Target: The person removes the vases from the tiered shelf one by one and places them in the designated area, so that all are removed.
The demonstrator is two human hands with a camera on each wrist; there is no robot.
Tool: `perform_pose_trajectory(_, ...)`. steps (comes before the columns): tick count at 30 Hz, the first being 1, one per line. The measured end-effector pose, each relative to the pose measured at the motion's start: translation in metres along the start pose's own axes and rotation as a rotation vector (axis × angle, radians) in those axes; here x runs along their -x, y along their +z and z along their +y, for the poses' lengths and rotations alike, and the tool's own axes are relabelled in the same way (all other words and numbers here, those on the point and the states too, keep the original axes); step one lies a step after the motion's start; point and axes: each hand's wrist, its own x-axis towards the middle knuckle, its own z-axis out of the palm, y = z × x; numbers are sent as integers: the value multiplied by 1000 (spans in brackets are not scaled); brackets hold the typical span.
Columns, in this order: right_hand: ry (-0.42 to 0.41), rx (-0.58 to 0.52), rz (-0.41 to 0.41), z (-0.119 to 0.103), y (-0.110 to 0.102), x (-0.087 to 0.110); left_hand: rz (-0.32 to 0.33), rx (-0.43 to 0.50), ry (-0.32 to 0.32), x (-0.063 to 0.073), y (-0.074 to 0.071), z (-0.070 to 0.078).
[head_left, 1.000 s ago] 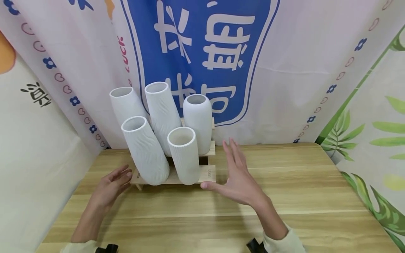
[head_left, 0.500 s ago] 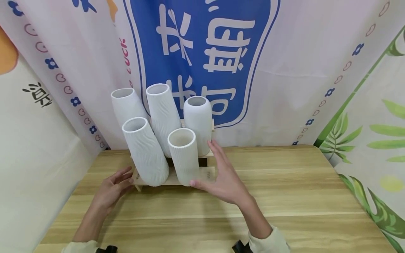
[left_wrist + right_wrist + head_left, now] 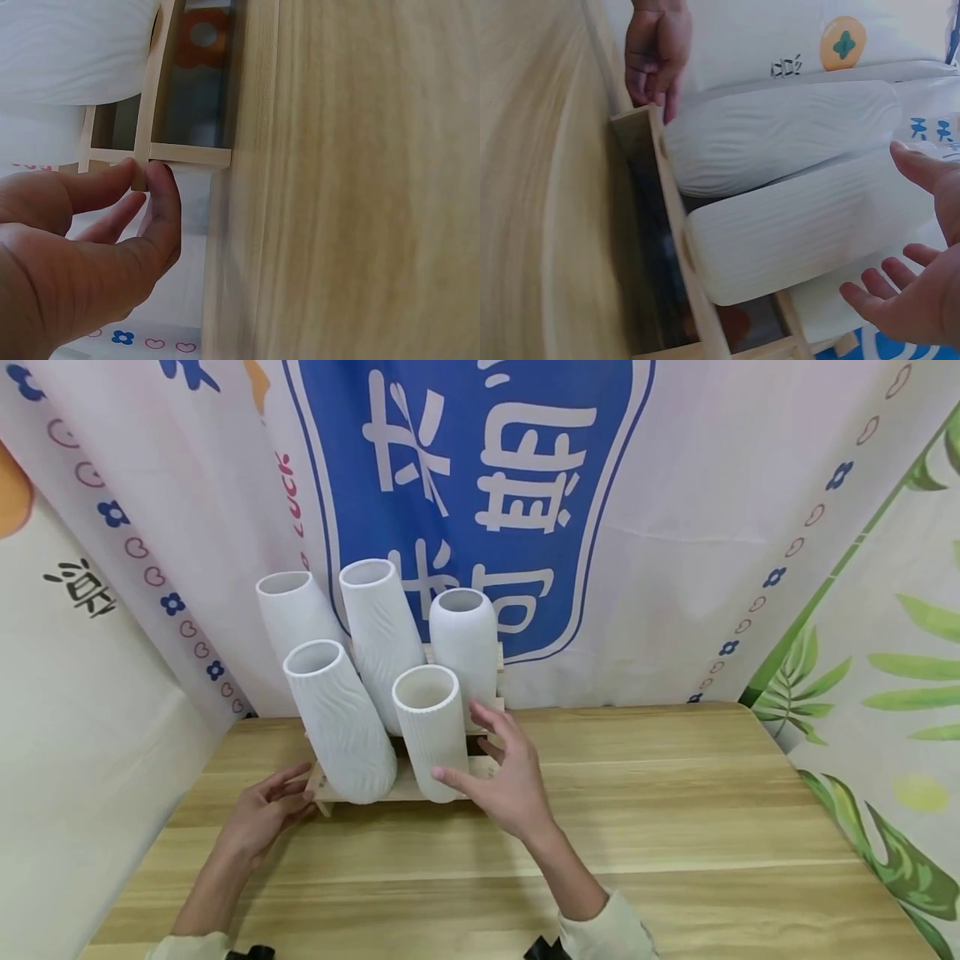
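A tiered wooden stand [image 3: 407,788] holds several white vases. My left hand [image 3: 258,817] pinches the left end of its lower board [image 3: 142,135] between thumb and finger. My right hand [image 3: 506,781] is beside the ribbed vase [image 3: 431,735] on the front step, thumb in front and fingers spread behind its right side. In the right wrist view, those fingers stand apart from the ribbed vase [image 3: 802,232]. A wavy-patterned vase [image 3: 341,727] stands left of it. On the tier behind are a left vase [image 3: 300,614], a tall middle one [image 3: 381,635] and a round-shouldered one [image 3: 463,647].
The stand is at the back of a wood-grain table [image 3: 637,827], against a printed cloth [image 3: 675,568] with a blue panel. A pale cloth wall [image 3: 90,710] borders the left side, and a leaf-printed one [image 3: 885,693] the right.
My right hand has moved left from beside the stand to the ribbed vase, its fingers bending a little. The left hand stays at the stand's left end. The vases stand as before.
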Motion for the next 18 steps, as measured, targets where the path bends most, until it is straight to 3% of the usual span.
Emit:
perform_pose_trajectory(7, -16, -72, 63, 17, 14, -4, 14, -3, 22, -1, 1, 0)
perform_pose_trajectory(18, -13, -74, 109, 26, 26, -7, 25, 3, 14, 0, 4, 2)
